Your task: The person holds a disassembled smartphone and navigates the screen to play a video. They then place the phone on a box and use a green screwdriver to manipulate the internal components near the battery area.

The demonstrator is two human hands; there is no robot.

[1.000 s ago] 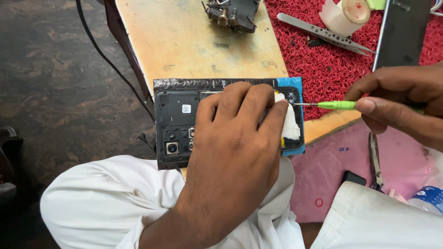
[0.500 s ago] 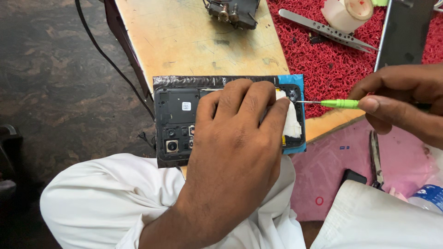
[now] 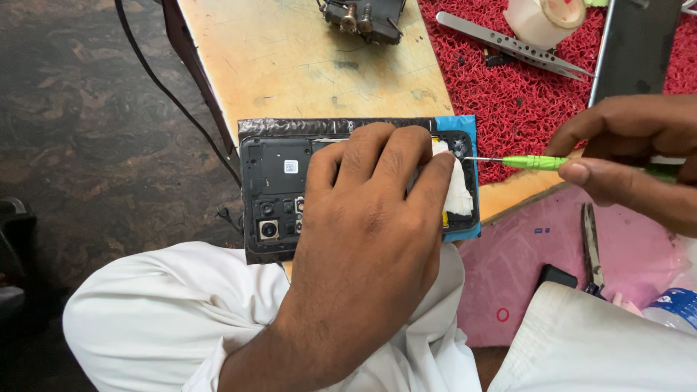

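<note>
Left hand [image 3: 370, 239] lies flat, palm down, over the opened phone [image 3: 290, 185] at frame center on the desk [image 3: 290, 65] edge, fingers [image 3: 396, 156] together, pressing it. Right hand [image 3: 632, 156] comes in from the right, fingers pinched on a green screwdriver [image 3: 537, 162], tip at the phone's right end.

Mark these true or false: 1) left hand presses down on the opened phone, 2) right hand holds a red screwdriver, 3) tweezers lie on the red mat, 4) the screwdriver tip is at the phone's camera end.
1) True: the left hand lies flat on the opened phone.
2) False: the right hand holds a green screwdriver.
3) True: the tweezers lie on the red mat.
4) False: the tip is at the end opposite the cameras.
</note>
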